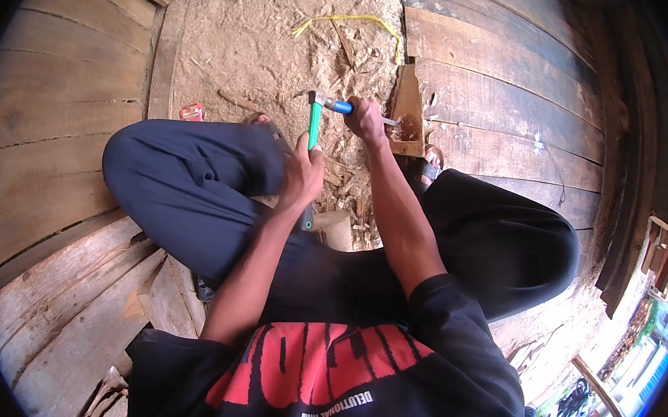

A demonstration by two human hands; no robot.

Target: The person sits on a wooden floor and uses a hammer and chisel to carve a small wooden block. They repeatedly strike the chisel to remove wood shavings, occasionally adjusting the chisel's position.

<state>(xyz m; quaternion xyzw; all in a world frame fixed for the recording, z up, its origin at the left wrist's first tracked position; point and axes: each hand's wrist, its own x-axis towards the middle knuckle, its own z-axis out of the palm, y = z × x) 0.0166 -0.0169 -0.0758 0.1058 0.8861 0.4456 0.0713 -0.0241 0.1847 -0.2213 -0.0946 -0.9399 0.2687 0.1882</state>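
Observation:
My left hand (304,173) grips the green handle of a hammer (313,124), whose metal head sits at the butt end of a chisel. My right hand (364,118) is closed around that blue-handled chisel (339,107). The chisel's steel blade points right and meets a small brown wooden piece (408,108) standing on the ground against the planks. I squat over the work with my dark-trousered knees out to either side.
Sawdust and wood chips (258,42) cover the ground ahead. A yellow strip (350,19) lies on it, and a small red object (191,111) by my left knee. Wide planks (37,130) run left and dark boards (496,78) right. A pale wood block (335,228) sits below my hands.

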